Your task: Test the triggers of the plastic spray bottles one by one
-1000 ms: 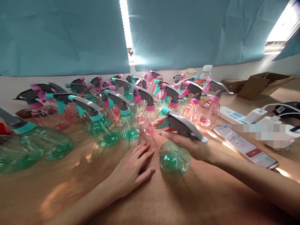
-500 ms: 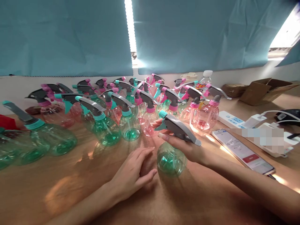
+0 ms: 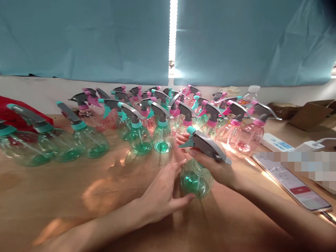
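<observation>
A clear green spray bottle (image 3: pixel 194 180) with a grey and turquoise trigger head (image 3: pixel 208 145) is before me, its nozzle pointing left. My right hand (image 3: pixel 210 164) is wrapped round its neck, just under the head, with fingertips showing past the trigger. My left hand (image 3: pixel 165 192) cups the lower left side of the bottle, the thumb across the front near the base and the fingers along the side. Behind the hands stand several similar bottles, such as a green spray bottle (image 3: pixel 162 138) and a pink spray bottle (image 3: pixel 250 134).
More green spray bottles (image 3: pixel 90 141) stand in a row at the left, near a red cloth-like thing (image 3: pixel 23 110). To the right lie a phone (image 3: pixel 291 182) and a white power strip (image 3: pixel 278 141). An open cardboard box (image 3: pixel 309 113) is farther back.
My left hand has moved right, from beside the green bottle onto its side. The right hand keeps its hold on the neck. The view has turned left, showing more bottles there.
</observation>
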The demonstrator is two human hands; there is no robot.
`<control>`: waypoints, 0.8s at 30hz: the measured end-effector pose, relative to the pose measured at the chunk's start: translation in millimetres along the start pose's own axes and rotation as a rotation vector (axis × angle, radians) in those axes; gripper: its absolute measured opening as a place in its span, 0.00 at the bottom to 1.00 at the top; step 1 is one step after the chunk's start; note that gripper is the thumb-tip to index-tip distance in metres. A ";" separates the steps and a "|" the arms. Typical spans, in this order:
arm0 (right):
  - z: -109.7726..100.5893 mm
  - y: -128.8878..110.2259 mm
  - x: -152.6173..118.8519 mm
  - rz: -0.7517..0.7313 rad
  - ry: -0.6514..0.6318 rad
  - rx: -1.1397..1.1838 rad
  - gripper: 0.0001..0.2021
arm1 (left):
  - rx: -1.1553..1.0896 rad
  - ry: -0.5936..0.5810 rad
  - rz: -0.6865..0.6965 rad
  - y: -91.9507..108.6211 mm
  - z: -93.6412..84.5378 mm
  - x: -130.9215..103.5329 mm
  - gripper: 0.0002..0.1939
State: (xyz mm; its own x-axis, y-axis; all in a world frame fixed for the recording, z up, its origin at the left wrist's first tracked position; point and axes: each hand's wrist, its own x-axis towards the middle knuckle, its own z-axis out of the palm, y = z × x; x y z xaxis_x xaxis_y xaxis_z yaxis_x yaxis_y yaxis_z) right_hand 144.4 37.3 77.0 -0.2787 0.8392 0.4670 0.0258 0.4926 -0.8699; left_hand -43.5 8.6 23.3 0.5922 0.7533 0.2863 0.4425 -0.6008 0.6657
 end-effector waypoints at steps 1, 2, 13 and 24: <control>6.8 -1.7 1.1 -0.012 -0.001 0.012 0.13 | 0.014 0.013 -0.007 0.3 -3.3 -3.4 0.37; 13.9 -3.3 2.1 -0.022 -0.008 0.012 0.14 | 0.026 0.028 -0.014 0.6 -7.0 -7.2 0.37; 115.9 -17.3 25.4 -0.013 -0.192 -0.062 0.12 | 0.198 0.260 -0.143 -2.4 -56.5 -73.8 0.37; 124.7 -34.1 80.4 -0.165 -0.448 -0.428 0.37 | 0.491 0.440 -0.293 -43.0 -124.0 -97.8 0.25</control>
State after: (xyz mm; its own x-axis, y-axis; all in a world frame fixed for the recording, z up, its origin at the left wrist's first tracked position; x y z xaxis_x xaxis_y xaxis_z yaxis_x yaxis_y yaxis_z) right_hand 1.4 59.2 124.4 -0.6834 0.6126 0.3972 0.3038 0.7333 -0.6083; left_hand -204.0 -6.1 52.1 0.1220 0.8778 0.4632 0.8543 -0.3304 0.4013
